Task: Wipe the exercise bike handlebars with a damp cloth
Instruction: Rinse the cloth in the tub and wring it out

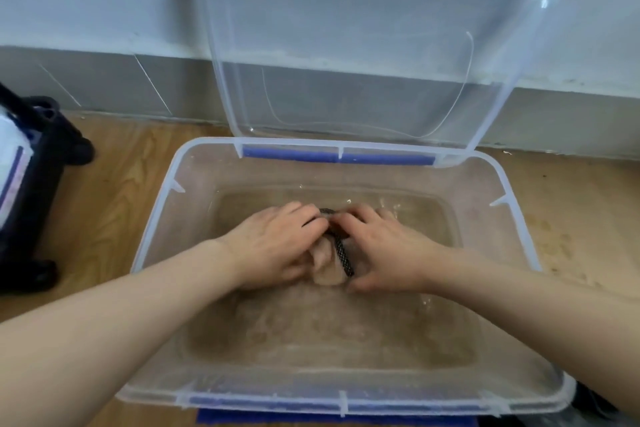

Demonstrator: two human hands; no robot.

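A pale, bunched cloth with a dark patterned edge sits in shallow water inside a clear plastic storage box on the floor. My left hand grips the cloth from the left, fingers curled over it. Pressed against the cloth's right side, my right hand has its fingers closed on the top. Both hands hide most of the cloth. The exercise bike's handlebars are not in view.
The box's clear lid stands open, leaning back against the white wall. A black frame on feet stands at the left on the wooden floor. Wet spots mark the floor right of the box.
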